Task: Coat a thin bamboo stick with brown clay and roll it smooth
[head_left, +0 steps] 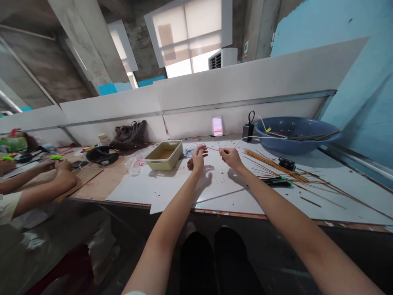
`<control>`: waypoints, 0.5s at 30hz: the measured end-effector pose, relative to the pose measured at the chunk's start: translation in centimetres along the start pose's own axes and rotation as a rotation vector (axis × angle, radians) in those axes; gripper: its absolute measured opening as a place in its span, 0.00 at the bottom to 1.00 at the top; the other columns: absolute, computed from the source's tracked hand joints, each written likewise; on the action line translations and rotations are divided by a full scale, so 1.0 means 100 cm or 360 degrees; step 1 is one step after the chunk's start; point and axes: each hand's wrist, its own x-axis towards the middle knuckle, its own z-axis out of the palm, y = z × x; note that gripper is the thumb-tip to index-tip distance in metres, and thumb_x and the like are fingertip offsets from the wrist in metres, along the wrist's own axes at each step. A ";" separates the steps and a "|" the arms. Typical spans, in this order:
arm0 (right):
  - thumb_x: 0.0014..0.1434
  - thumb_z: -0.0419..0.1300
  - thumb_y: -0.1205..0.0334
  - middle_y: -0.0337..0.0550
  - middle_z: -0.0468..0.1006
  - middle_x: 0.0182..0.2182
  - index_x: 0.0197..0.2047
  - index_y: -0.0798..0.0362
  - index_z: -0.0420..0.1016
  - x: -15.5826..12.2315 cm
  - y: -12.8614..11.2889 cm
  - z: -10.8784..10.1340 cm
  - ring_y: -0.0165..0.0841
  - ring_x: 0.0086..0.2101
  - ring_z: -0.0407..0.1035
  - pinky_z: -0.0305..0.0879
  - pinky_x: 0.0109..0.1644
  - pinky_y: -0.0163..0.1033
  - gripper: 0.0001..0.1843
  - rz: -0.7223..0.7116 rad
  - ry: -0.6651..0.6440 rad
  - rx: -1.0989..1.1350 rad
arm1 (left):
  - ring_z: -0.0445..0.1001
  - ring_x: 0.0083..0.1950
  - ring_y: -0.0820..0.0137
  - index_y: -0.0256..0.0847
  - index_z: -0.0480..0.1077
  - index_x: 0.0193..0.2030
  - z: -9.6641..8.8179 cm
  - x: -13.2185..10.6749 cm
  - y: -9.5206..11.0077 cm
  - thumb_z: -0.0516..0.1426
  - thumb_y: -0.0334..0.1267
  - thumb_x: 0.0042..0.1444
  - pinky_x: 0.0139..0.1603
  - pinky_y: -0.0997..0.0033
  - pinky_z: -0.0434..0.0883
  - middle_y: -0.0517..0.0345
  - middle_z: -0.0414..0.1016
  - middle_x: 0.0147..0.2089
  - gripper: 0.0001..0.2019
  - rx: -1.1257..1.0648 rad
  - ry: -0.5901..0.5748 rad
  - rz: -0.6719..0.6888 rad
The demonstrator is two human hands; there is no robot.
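The person's left hand (198,159) is hanging just above the white-covered table (215,192), a little to the right of the cream plastic tray (162,155). It is standing half open, with its fingers loosely spread. A thin red thread (211,148) is stretching from near those fingers toward the right hand (230,159), but I cannot tell whether the left hand is gripping it. The right hand is pinching its fingertips together on the thread, a short way farther from the tray. A small brown lump (190,164) is lying just beside the left hand, on the side toward the tray.

The tray is holding a shallow brownish liquid (164,154). Behind and to its right, a phone (217,125) with a blurred screen is standing upright against the white wall panel (196,110). Farther right of the tray, a black power bank (247,132) is sitting beside a blue plastic basin (294,135), and a spread of thin bamboo sticks (276,169) is lying in front of the basin. A dark handbag (130,136) is resting behind the tray to its left. Well left of the tray, a co-worker's hands (58,167) are working close together over a brown board (86,182).
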 end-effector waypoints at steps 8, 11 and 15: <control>0.76 0.52 0.32 0.55 0.88 0.51 0.53 0.49 0.85 -0.011 -0.009 0.017 0.50 0.52 0.78 0.71 0.63 0.56 0.32 -0.0458 -0.0087 -0.0139 | 0.81 0.63 0.53 0.40 0.82 0.53 -0.008 0.000 -0.002 0.51 0.50 0.71 0.67 0.50 0.75 0.40 0.84 0.59 0.22 -0.1123 -0.0247 -0.0541; 0.79 0.49 0.35 0.57 0.83 0.64 0.66 0.51 0.82 -0.021 -0.015 0.034 0.52 0.65 0.72 0.64 0.73 0.62 0.35 -0.0593 -0.0203 -0.0155 | 0.80 0.66 0.55 0.41 0.81 0.59 -0.009 0.000 0.001 0.51 0.52 0.73 0.69 0.53 0.74 0.41 0.83 0.63 0.24 -0.1273 -0.0297 -0.0593; 0.80 0.46 0.34 0.50 0.72 0.75 0.80 0.47 0.67 -0.038 -0.023 0.058 0.47 0.75 0.63 0.58 0.80 0.58 0.38 -0.0688 -0.0438 -0.0134 | 0.79 0.69 0.55 0.42 0.77 0.67 -0.012 0.003 0.001 0.44 0.55 0.76 0.72 0.51 0.72 0.42 0.81 0.67 0.30 -0.1290 -0.0233 -0.0613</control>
